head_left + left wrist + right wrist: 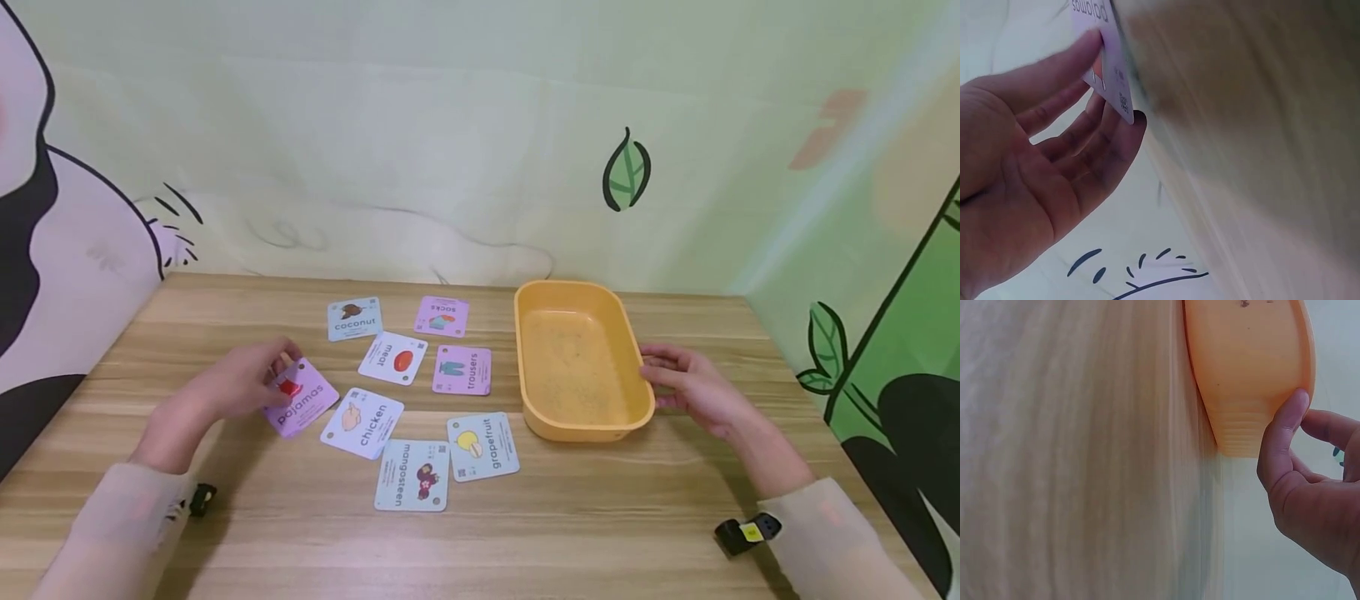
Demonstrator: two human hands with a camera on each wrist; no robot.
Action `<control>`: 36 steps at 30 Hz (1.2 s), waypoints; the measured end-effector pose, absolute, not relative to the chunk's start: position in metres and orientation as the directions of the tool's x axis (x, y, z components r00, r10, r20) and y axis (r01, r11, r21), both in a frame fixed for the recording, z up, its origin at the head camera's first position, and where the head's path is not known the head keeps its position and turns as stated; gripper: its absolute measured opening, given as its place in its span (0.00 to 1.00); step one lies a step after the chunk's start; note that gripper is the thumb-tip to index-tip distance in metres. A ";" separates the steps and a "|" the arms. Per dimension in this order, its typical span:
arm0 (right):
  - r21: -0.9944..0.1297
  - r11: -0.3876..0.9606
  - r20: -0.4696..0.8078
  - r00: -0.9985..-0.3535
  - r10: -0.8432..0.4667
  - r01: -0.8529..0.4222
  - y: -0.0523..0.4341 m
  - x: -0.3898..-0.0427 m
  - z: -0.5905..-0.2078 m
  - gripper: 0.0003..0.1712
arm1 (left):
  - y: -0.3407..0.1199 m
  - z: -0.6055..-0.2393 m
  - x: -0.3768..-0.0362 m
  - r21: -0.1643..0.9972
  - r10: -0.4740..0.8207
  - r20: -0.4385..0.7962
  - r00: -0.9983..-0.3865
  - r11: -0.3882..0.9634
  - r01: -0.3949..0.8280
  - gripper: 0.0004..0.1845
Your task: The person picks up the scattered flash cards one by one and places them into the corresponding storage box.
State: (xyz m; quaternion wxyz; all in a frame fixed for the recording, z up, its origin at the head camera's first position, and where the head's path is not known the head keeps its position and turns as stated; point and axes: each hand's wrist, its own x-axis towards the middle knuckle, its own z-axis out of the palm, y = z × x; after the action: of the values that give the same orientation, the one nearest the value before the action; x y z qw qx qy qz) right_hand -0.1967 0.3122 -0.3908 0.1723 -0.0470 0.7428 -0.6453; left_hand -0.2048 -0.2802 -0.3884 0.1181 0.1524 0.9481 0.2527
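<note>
A purple flashcard reading "pajamas" [302,398] is pinched in my left hand [238,382], at the left of the other cards. The left wrist view shows the thumb on the card's printed face and fingers behind its edge; the card [1113,78] stands tilted off the tabletop there. On the right, my right hand [693,388] grips the near right rim of a yellow plastic tray [588,432]. From the right wrist, the thumb presses the tray's outer wall [1247,362] near the rim, with the index finger at the rim's other side. Nothing lies inside the tray.
Between hand and tray lie cards: chicken [362,423], mangosteen [412,477], grapefruit [483,447], trousers [462,371], meat [392,358], coconut [355,319] and socks [442,317]. Mangosteen and grapefruit lie edge to edge. Behind the wooden table [600,533] stands a printed wall [375,150].
</note>
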 end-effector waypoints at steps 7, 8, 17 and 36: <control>-0.975 0.162 -0.193 -0.937 -0.290 0.151 0.312 -0.196 -0.391 0.35 | -0.287 -0.387 -0.203 0.522 0.325 -0.085 -0.942 0.820 0.236 0.20; -0.975 0.161 -0.193 -0.937 -0.291 0.151 0.312 -0.196 -0.391 0.35 | -0.288 -0.387 -0.203 0.524 0.320 -0.083 -0.944 0.819 0.232 0.20; -0.976 0.164 -0.188 -0.937 -0.294 0.144 0.313 -0.196 -0.391 0.35 | -0.298 -0.383 -0.202 0.618 0.323 -0.039 -0.946 0.751 0.231 0.18; -0.977 0.157 -0.186 -0.937 -0.297 0.144 0.312 -0.196 -0.390 0.35 | -0.302 -0.375 -0.193 0.826 0.261 -0.077 -0.962 0.557 0.085 0.22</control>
State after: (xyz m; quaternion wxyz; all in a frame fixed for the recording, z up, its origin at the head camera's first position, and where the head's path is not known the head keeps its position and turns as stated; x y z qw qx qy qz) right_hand -0.1965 0.3117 -0.3903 0.1704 -0.0516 0.7412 -0.6472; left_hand -0.1928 -0.3019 -0.3752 0.0956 0.0985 0.8772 0.4601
